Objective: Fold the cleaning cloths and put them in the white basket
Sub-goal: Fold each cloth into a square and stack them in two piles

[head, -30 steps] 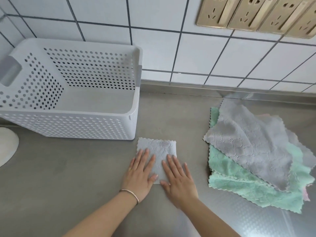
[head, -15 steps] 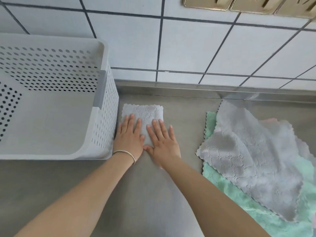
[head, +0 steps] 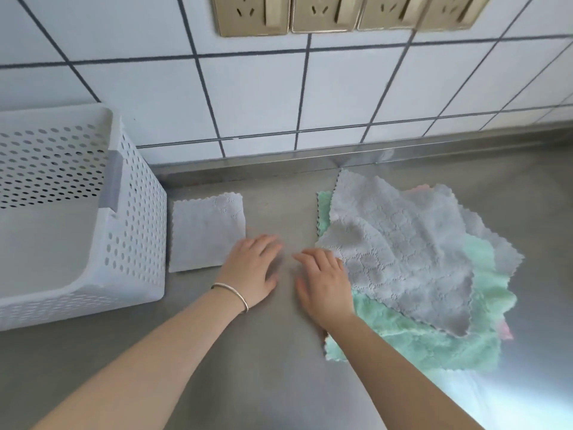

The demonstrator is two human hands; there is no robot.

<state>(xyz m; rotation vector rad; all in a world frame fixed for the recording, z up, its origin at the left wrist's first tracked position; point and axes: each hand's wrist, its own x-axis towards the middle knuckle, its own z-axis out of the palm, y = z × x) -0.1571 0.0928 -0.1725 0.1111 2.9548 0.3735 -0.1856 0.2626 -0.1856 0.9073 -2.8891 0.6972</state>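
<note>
Folded grey cloth (head: 207, 231) flat on the steel counter (head: 266, 361), just right of the white basket (head: 136, 218), its left edge close beside the perforated basket wall, not inside. Left hand (head: 251, 271) palm down on the counter at the near right corner of that folded square, the wrist side overlapping or touching the corner, fingers (head: 269, 243) loosely spread and pointing far and right onto bare steel, clear of the fabric; gripping nothing. Thin bracelet (head: 231, 294) round the left wrist. Right hand (head: 324, 282) also palm down, fingers relaxed and slightly apart, holding nothing, fingertips (head: 302, 255) on bare counter near the left hand, the little-finger side of the hand resting against the near left edge of the top grey cloth (head: 403, 259) of the unfolded pile. Pile lying right of both hands: loose grey sheets over a green cloth (head: 434, 339), a sliver of pink cloth (head: 506, 332) peeping out at the right edge. Right forearm crossing the near left corner of the green layer. Basket interior in view showing only its floor and walls. Behind, white tiled wall (head: 248, 97) with brass sockets (head: 341, 10) along the top.
</note>
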